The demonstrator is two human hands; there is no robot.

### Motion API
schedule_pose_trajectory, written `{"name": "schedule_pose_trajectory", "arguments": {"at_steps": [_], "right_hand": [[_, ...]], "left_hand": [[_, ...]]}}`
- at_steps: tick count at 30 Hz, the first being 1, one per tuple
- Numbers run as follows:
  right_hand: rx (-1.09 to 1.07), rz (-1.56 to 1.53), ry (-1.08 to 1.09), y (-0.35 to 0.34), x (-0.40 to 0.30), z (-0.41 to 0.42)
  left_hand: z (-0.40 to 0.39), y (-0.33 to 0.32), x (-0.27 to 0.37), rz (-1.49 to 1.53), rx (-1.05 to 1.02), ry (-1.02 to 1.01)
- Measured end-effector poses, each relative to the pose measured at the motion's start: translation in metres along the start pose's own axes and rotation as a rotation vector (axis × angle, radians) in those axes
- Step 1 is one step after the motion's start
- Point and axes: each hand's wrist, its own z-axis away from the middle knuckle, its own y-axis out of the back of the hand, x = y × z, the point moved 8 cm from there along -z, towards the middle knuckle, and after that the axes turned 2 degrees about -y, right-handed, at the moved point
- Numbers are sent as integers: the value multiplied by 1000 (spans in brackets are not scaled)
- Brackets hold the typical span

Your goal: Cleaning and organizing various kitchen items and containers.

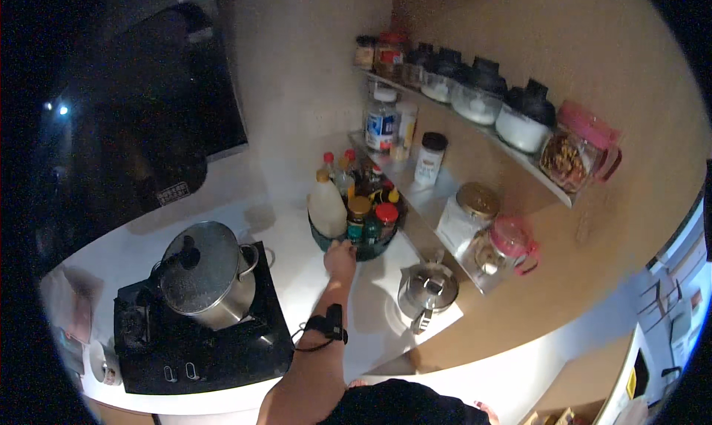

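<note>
My left hand (340, 258) reaches forward, its fingers bent over the near rim of a dark green round tray (374, 252). Finger detail is small and blurred. In this tray stand a large pale bottle with a yellowish cap (327, 207), a jar with a gold lid (358, 216), a red-lidded jar (386, 218) and several other condiment bottles. A black strapped device (332, 325) sits on my left wrist. To the right of that forearm, a lidded glass pot (427, 291) rests on the counter. My right hand is out of view.
A steel stockpot (239, 297) with a glass lid (203, 266) sits on the black gas stove (206, 364) at left. Two wall shelves (514, 147) at right hold several jars. A dark range hood (139, 108) hangs at upper left. A white bowl (100, 362) stands beside the stove.
</note>
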Motion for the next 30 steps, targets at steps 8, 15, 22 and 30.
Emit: {"name": "schedule_pose_trajectory", "arguments": {"at_steps": [8,15,22,30], "right_hand": [[41,-48,-22,-60,-50,24],[43,-28,-23,-67,-53,24],[80,-52,-6,-53,-44,36],[107,-104,20,-54,-48,49]], "left_hand": [[-2,-7,8,47,-52,13],[-1,-25,19,66,-99,5],[12,-8,63,193,-109,20],[-13,135,220,704,231,-429]]}}
